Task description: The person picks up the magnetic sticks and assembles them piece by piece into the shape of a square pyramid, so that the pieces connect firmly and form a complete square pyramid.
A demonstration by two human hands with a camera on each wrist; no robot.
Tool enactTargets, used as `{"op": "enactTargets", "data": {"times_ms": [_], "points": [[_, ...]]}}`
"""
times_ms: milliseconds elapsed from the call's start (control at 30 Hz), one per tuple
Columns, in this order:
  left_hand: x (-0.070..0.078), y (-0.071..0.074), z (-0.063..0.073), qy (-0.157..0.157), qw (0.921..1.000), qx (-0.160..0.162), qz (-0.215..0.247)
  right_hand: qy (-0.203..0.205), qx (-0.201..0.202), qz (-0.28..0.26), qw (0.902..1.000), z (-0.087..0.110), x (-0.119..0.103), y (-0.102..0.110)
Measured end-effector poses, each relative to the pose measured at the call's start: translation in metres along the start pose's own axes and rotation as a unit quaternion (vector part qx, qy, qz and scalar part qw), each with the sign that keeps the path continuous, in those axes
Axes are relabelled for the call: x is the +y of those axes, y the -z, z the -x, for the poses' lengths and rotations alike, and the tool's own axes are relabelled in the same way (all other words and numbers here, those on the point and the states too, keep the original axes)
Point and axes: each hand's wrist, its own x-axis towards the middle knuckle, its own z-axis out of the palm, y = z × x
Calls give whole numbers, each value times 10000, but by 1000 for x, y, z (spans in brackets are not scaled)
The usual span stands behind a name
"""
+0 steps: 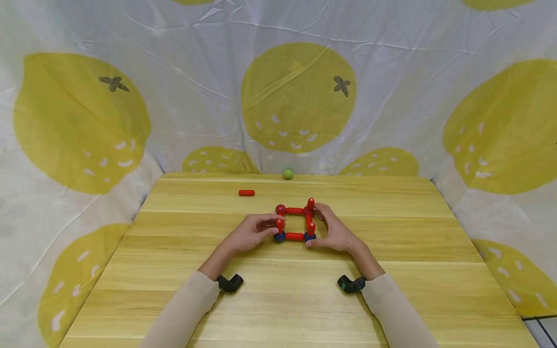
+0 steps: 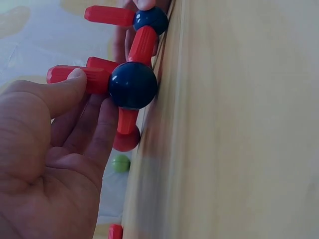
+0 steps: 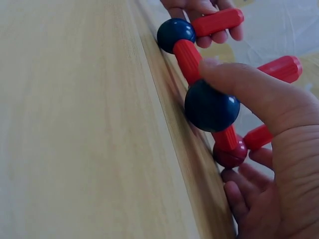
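A square frame of red magnetic-looking rods and balls lies on the wooden table. Its two near corners are blue balls, its two far corners dark red balls. Red rods stand upright at three corners, both near ones and the far right. My left hand pinches the upright rod at the near left corner between thumb and fingers. On the right side, my right hand grips the frame: its thumb presses the near right blue ball, and its fingers reach the far right dark red ball.
One loose red rod lies beyond the frame to the left. Near the table's back edge sits a green ball. A lemon-print curtain hangs behind and beside the wooden table. Black wrist devices are on both wrists.
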Motion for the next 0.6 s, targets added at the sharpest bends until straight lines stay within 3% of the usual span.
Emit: {"op": "enactTargets", "data": {"times_ms": [200,300,433,600], "points": [[-1,-1,0,-80,9999,-35,-80,-109,139,-268,9995,-1,0,-1],[0,0,1,-188,9980,374,-474,-227,161,-364,9989,-2,-3,-1],[0,1,0,-228,9890,950,-1112,-230,200,-329,9990,-1,-4,-1],[-2,1,1,-67,9876,698,-1404,14,89,-160,9998,-3,-4,-1]]}}
